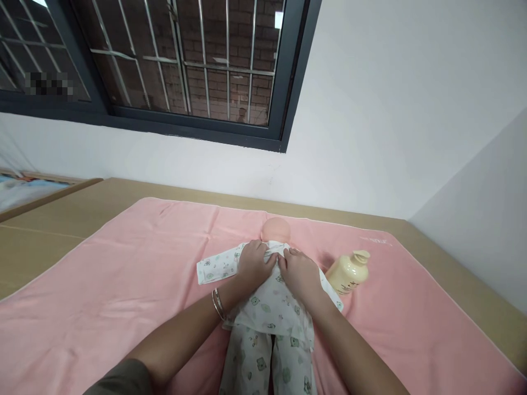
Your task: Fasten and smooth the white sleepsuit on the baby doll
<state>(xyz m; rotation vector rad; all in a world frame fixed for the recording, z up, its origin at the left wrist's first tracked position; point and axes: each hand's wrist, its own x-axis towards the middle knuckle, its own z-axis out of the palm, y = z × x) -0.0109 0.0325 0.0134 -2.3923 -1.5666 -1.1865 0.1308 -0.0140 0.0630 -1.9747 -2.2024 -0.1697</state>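
Note:
A baby doll [276, 229] lies on its back, its bare head toward the wall. It wears a white printed baby shirt [267, 304] with the sleeves spread, and matching printed trousers [251, 359]. My left hand [254, 263] pinches the shirt near the neckline, fingers closed on the cloth. Close beside it, my right hand [300, 271] grips the other side of the neckline. The thumbs nearly meet at the middle of the chest. The doll's arms and hands are hidden by the sleeves and my hands.
A pink mat [135, 274] covers much of the wooden table [119, 192]. A cream pump bottle [349, 271] stands tilted in view, right of the doll by the sleeve. Behind are a white wall [349, 109] and a dark-framed barred window [197, 60].

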